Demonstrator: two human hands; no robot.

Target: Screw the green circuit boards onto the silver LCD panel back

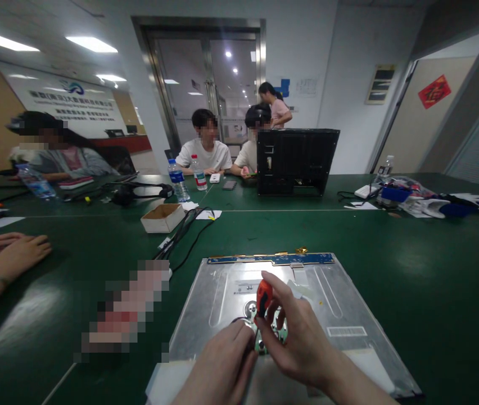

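Observation:
My right hand (296,332) grips a small screwdriver (263,293) with a red-orange and black handle. The tool stands nearly upright, its shaft pointing down at a small green circuit board (281,332) with round metal parts on it. Close beside the shaft, my left hand (226,354) has its fingers curled at the board; what they hold, if anything, is hidden. Beneath both hands lies a flat silver display panel (328,301), metal back up. A narrow blue circuit strip (260,260) runs along its far edge. The screwdriver's tip is hard to make out.
Left of the panel, a blurred-out object (134,304) lies near black cables (184,230) and a small open box (162,218). Another person's hands (16,253) rest at the left. Beyond stand bottles (178,181) and a black computer case (298,163); gloves (429,205) lie far right.

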